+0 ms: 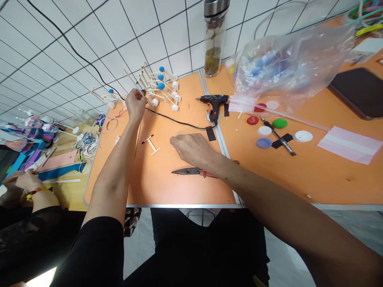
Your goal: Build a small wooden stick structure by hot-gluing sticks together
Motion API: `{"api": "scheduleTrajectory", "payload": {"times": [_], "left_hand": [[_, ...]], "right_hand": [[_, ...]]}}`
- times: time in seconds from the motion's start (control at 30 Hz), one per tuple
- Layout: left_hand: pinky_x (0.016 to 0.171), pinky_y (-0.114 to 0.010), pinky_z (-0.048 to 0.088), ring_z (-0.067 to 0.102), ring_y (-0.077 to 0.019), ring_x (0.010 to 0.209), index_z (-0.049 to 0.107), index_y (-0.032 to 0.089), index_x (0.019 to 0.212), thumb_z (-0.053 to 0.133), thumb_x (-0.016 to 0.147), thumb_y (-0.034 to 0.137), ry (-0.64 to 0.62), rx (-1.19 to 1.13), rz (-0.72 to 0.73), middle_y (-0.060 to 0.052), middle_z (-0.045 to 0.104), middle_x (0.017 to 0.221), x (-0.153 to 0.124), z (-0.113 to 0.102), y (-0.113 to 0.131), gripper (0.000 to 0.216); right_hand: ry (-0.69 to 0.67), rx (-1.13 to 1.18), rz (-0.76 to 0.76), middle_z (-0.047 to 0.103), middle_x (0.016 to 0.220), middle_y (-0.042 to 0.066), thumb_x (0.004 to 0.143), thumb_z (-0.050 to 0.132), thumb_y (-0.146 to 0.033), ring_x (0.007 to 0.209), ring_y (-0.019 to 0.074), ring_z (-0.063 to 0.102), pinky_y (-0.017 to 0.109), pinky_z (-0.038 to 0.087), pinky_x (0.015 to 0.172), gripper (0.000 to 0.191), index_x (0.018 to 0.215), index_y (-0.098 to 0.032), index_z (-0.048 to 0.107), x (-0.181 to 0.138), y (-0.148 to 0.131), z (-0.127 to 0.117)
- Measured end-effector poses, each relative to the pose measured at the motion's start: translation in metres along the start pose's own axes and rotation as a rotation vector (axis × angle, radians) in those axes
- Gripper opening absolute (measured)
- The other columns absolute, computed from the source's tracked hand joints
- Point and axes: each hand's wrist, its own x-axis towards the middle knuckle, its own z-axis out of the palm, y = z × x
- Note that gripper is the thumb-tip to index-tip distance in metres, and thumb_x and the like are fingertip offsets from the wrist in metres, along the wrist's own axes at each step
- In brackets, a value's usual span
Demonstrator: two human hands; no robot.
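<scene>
My left hand (136, 104) is closed in a pinch at the back left of the orange table, at a thin wooden stick (129, 75) that slants up past the fingers. Close beside it stand small stick frames with blue balls (160, 86) and white wheels (175, 107). Over the table's middle, my right hand (193, 148) is closed with fingers curled; whatever they may hold is hidden. Below that hand lie long-nose pliers (187, 171), their handles partly covered by my wrist. A small H-shaped stick piece (152, 144) rests between my two hands.
A black glue gun (214, 105) with a cord lies behind my right hand. To the right are bottle caps (279, 123), a pen (278, 135), a plastic bag (287, 67) and a phone (359, 91). A glass bottle (213, 44) stands by the wall. Another person's hands (28, 181) are at left.
</scene>
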Motion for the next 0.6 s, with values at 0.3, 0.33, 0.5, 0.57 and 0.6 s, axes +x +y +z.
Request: {"api": "scheduleTrajectory", "payload": {"times": [0.3, 0.33, 0.5, 0.57, 0.6], "left_hand": [[0.079, -0.036, 0.062, 0.078, -0.0236, 0.076, 0.054, 0.026, 0.087, 0.076, 0.085, 0.016, 0.006, 0.025, -0.003, 0.001, 0.068, 0.075, 0.0003, 0.0001, 0.0019, 0.024], [0.079, -0.036, 0.062, 0.078, -0.0238, 0.075, 0.054, 0.026, 0.087, 0.076, 0.084, 0.016, 0.007, 0.021, -0.001, 0.0, 0.068, 0.075, 0.0003, -0.0001, 0.0019, 0.024], [0.079, -0.037, 0.063, 0.077, -0.0239, 0.075, 0.055, 0.026, 0.086, 0.079, 0.084, 0.021, 0.007, -0.002, 0.013, 0.001, 0.068, 0.074, 0.0007, -0.0004, 0.0002, 0.025], [0.079, -0.037, 0.063, 0.077, -0.0234, 0.074, 0.056, 0.026, 0.087, 0.081, 0.085, 0.023, 0.01, -0.005, 0.014, 0.001, 0.068, 0.073, 0.0005, -0.0001, 0.0005, 0.025], [0.079, -0.037, 0.062, 0.077, -0.0232, 0.074, 0.056, 0.026, 0.087, 0.081, 0.085, 0.023, 0.013, -0.003, 0.01, 0.001, 0.068, 0.072, 0.0001, 0.0, 0.0012, 0.025]], "right_hand": [[0.002, 0.0, 0.002, 0.084, 0.12, 0.014, 0.116, 0.041, -0.01, 0.093, 0.024, 0.075, 0.041, 0.02, 0.063, 0.038, 0.128, -0.013, 0.076, -0.0002, 0.0009, 0.0007], [0.002, 0.0, 0.003, 0.084, 0.12, 0.014, 0.116, 0.041, -0.009, 0.093, 0.0239, 0.076, 0.041, 0.02, 0.063, 0.038, 0.128, -0.013, 0.076, -0.0003, 0.0008, 0.0004], [0.004, 0.001, -0.001, 0.084, 0.119, 0.014, 0.114, 0.042, -0.008, 0.092, 0.0243, 0.075, 0.041, 0.02, 0.062, 0.037, 0.127, -0.013, 0.077, -0.0005, 0.0006, -0.0002], [0.001, -0.001, 0.001, 0.084, 0.12, 0.014, 0.113, 0.043, -0.007, 0.092, 0.0243, 0.074, 0.041, 0.021, 0.062, 0.037, 0.127, -0.014, 0.077, -0.0006, 0.0006, -0.0003], [0.001, -0.002, 0.002, 0.084, 0.12, 0.013, 0.113, 0.043, -0.007, 0.092, 0.0242, 0.074, 0.041, 0.021, 0.062, 0.037, 0.127, -0.014, 0.077, -0.0007, 0.0004, -0.0004]]}}
